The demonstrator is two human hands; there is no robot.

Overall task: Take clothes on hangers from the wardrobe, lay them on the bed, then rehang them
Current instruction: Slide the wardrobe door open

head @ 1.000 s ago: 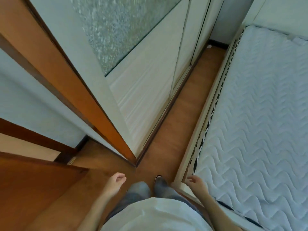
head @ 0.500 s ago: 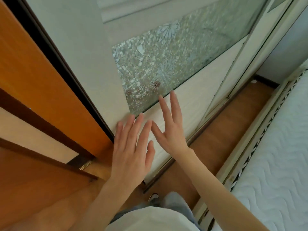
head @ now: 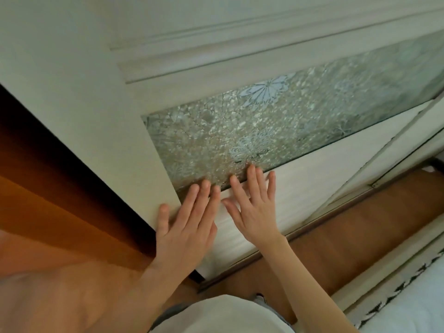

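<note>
Both hands lie flat on the wardrobe [head: 79,75] door [head: 310,188], side by side. The left hand [head: 185,227] has straight fingers close together, tips at the lower rim of the glass [head: 264,126], little finger near the door's left edge. The right hand [head: 254,207] has its fingers spread, tips just crossing onto the glass. Neither grips anything. Motion blur at the fingertips leaves us unsure whether the palms bear real weight or only touch.

Clothes: none in view. We judge they hang behind this door, which looks shut. The bed [head: 413,316] is at lower right, across a strip of floor [head: 355,243].

Risks, as we read them:
- Flat palms on a smooth panel have only friction, so a sideways push may slip and leave the door where it is.
- Fingertips on the glass put load on the most fragile part. Pressing lower, on the solid panel, looks safer.
- A push set this low and near one edge could cock the door in its track and jam it.
- If the door slides behind its neighbour, the right fingers could be nipped at the overlap.

Against half a second ago: the hands sit higher on the door, the left one now reaching the glass rim, and the view has tipped upward and closer. A second ago both hands hung low by the hips.
</note>
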